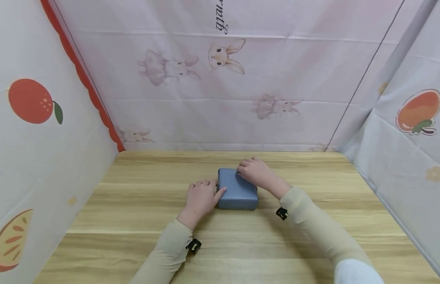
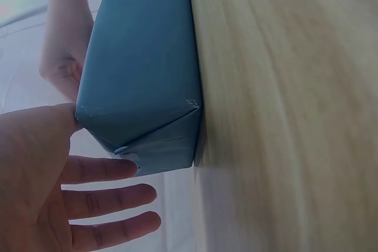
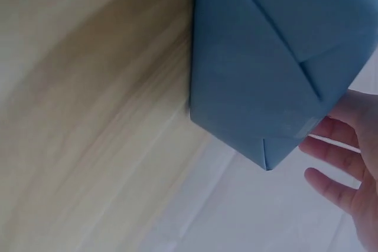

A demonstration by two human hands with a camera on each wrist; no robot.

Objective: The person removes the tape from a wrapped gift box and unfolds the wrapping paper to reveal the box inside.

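A box wrapped in plain blue paper (image 1: pixel 239 191) sits flat on the wooden table. My left hand (image 1: pixel 201 198) is at its left side, thumb on the top edge. In the left wrist view the index finger touches the folded end flap (image 2: pixel 162 146), while the other fingers stretch out past it. Over the far right part of the top lies my right hand (image 1: pixel 257 172), fingers lightly bent. From the right wrist, the box's right end (image 3: pixel 254 69) shows diagonal paper folds, with the right fingers spread beside its upper edge.
Wood-grain tabletop (image 1: pixel 241 248) surrounds the box. A pale rabbit-print cloth (image 1: pixel 191 118) hangs behind the table, and fruit-print cloths flank it on the left (image 1: pixel 78 157) and right (image 1: pixel 390 157). Black bands (image 1: pixel 194 246) are worn at both wrists.
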